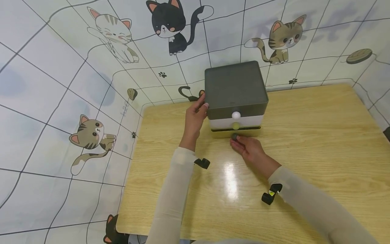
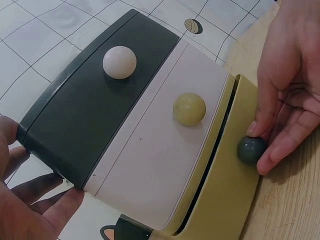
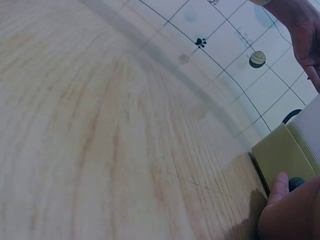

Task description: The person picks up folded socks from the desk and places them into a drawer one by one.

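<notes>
A small drawer box with a dark grey top stands on the table. Its front has a dark drawer with a white round knob, a white drawer with a yellow-green knob, and a yellow-green bottom drawer with a dark green knob. That bottom drawer sits slightly out, a dark gap showing along its upper edge. My right hand pinches the dark green knob between thumb and fingers. Against the box's left side rests my left hand, its fingers extended.
The box stands near the back of a wooden table, close to a wall covering printed with cartoon cats and grid lines. Another stretch of this covering runs along the table's left side. Wood surface extends on both sides and in front of the box.
</notes>
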